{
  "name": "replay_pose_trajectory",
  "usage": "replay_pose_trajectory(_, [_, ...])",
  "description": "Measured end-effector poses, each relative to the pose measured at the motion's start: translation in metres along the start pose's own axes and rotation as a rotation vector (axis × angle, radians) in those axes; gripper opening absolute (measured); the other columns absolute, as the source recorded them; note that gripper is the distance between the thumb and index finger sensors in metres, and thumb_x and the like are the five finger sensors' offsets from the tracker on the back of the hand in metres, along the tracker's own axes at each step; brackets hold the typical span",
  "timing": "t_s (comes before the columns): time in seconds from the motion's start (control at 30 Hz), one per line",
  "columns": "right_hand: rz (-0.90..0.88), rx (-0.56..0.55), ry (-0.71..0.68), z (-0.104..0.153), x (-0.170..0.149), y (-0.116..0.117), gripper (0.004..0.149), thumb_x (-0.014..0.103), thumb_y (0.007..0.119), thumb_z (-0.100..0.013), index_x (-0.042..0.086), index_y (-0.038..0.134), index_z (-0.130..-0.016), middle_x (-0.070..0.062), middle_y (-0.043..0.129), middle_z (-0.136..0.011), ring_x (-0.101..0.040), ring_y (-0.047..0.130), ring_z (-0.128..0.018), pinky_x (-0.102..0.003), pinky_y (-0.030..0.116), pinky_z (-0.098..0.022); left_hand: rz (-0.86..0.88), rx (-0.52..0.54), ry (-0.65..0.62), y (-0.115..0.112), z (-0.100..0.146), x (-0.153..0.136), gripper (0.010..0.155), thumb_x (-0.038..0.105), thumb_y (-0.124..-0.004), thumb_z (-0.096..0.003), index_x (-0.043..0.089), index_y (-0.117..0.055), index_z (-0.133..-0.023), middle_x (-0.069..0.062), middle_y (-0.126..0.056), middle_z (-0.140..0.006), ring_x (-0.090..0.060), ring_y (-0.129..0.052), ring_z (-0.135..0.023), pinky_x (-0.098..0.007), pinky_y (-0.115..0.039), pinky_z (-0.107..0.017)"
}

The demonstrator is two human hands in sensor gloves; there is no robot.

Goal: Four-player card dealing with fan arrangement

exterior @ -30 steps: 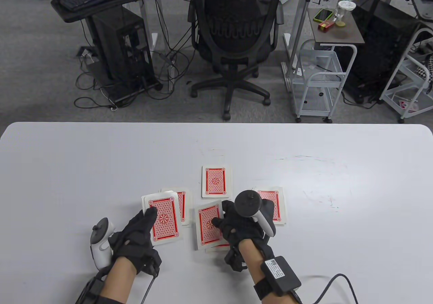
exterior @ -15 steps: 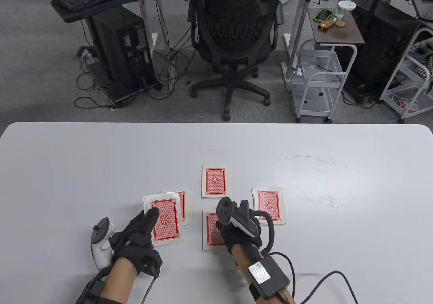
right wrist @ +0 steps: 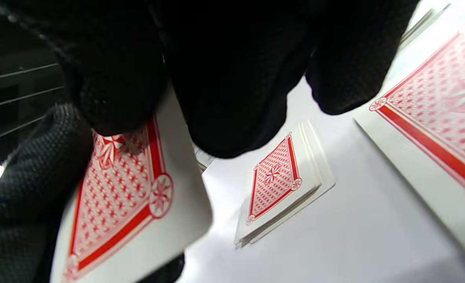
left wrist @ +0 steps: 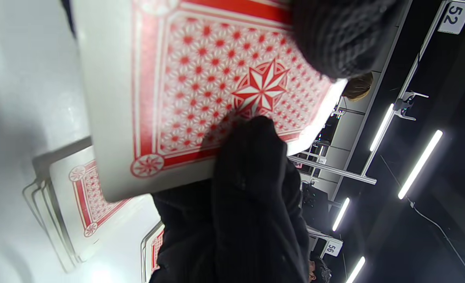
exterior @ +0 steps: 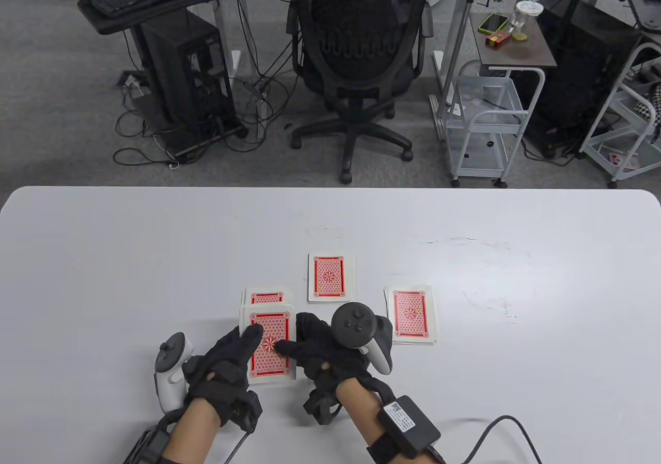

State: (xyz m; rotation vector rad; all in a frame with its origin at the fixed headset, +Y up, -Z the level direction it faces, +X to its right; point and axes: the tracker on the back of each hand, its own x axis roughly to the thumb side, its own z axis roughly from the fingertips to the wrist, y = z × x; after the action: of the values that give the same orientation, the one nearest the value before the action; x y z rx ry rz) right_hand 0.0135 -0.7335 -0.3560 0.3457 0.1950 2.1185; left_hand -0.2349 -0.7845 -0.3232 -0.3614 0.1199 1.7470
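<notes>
My left hand [exterior: 242, 348] holds the red-backed deck [exterior: 269, 348] low over the table's near middle. My right hand [exterior: 289, 349] has come up against it. Its thumb lies on the deck's top card [left wrist: 216, 78] and its fingers sit at the right edge, pinching that card. In the right wrist view the same card [right wrist: 126, 196] sits between my fingertips [right wrist: 118, 98]. Dealt piles lie face down: a left pile [exterior: 266, 296] half under the deck, a far pile [exterior: 331, 276] and a right pile [exterior: 410, 314]. The near pile is hidden under my right hand.
The white table [exterior: 516, 257] is broad, with its far edge toward an office chair [exterior: 361, 45]. A cable [exterior: 496, 430] trails from my right wrist across the near right. A pile of several cards [right wrist: 279, 184] shows beyond my right fingers.
My left hand has carried the deck right, toward the middle. My right hand has left the near pile and moved left onto the deck's top card.
</notes>
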Motion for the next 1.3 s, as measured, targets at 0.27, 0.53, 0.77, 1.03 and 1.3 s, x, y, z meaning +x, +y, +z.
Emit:
replay_pose_trajectory(0.27, [-0.247,0.006,0.065,-0.007,-0.016,-0.01,0.057,0.031,0.091,-0.045,0.005,0.073,-0.092,-0.001,0.094,-0.068,-0.02,0.108,-0.048,-0.054,0.077,-0.05,0.084,-0.043,0.008,0.006,-0.001,0.003,0.046,0.049,-0.079,-0.0504,0.031,-0.076,-0.093,0.007,-0.093,-0.087,-0.025,-0.103,-0.071,-0.044,-0.09,-0.048])
replay_pose_trajectory(0.53, [-0.179,-0.058,0.124,-0.05,0.001,-0.02,0.061,0.032,0.089,-0.047,0.005,0.067,-0.097,0.0,0.092,-0.07,-0.016,0.103,-0.039,-0.052,0.078,-0.046,0.103,0.154,-0.02,0.053,0.006,0.016,0.046,0.049,-0.078,-0.0511,0.032,-0.075,-0.093,0.008,-0.092,-0.088,-0.025,-0.103,-0.072,-0.045,-0.09,-0.049])
replay_pose_trajectory(0.77, [0.149,0.028,0.258,-0.104,0.015,0.011,0.072,0.033,0.086,-0.05,0.001,0.051,-0.104,-0.003,0.083,-0.075,-0.011,0.101,-0.036,-0.05,0.079,-0.044,0.153,0.294,-0.03,0.091,0.011,0.019,0.046,0.05,-0.078,-0.0518,0.032,-0.073,-0.094,0.008,-0.091,-0.089,-0.024,-0.102,-0.073,-0.044,-0.089,-0.051])
replay_pose_trajectory(1.03, [0.773,0.112,0.391,-0.132,0.009,0.06,0.081,0.041,0.087,-0.049,-0.001,0.047,-0.105,0.0,0.083,-0.071,-0.006,0.101,-0.032,-0.046,0.081,-0.045,0.142,0.288,-0.012,0.091,0.008,0.017,0.046,0.05,-0.078,-0.052,0.032,-0.073,-0.094,0.009,-0.091,-0.089,-0.024,-0.102,-0.073,-0.044,-0.089,-0.051])
replay_pose_trajectory(1.3, [0.816,0.077,0.295,-0.127,0.023,0.052,0.072,0.048,0.082,-0.052,0.006,0.056,-0.104,0.001,0.085,-0.07,-0.01,0.102,-0.033,-0.048,0.079,-0.049,0.117,0.263,-0.01,0.083,0.004,0.016,0.046,0.05,-0.078,-0.0516,0.032,-0.074,-0.094,0.008,-0.091,-0.088,-0.025,-0.102,-0.072,-0.044,-0.089,-0.05])
